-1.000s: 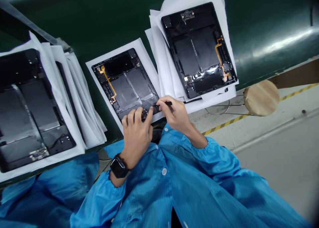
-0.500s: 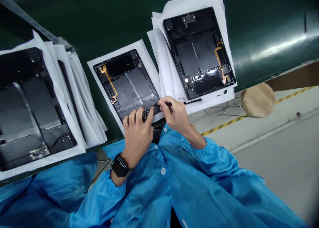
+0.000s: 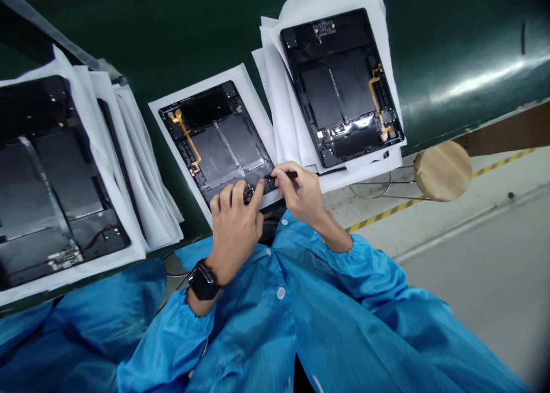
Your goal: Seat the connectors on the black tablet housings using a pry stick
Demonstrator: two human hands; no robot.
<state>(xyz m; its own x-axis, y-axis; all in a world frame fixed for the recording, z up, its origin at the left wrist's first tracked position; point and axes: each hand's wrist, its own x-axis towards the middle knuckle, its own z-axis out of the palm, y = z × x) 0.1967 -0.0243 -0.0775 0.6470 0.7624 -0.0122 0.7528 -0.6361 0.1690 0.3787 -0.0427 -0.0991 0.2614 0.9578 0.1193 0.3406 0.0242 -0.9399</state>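
An opened tablet housing [image 3: 223, 146] lies before me on a white sheet, with an orange flex cable [image 3: 189, 141] along its left side. My left hand [image 3: 235, 224] rests over its near edge with the fingers stretched out, beside a small circuit board [image 3: 248, 193] that they partly cover. At the near right corner, my right hand [image 3: 301, 195] pinches a thin black hand tool [image 3: 292, 175]. The tool's tip reaches into the housing close to my left index finger, and its exact kind is too small to make out.
To the right, another opened tablet [image 3: 339, 95] tops a stack of white sheets [image 3: 283, 118]. A larger-looking opened tablet [image 3: 51, 181] lies on a stack at the left. The green table [image 3: 193, 20] ends near my blue coat; a wooden stool [image 3: 443, 171] stands beyond its edge.
The whole view has shifted slightly. Both hands keep nearly the same pose at the housing's near edge, and the black tool stays in my right hand.
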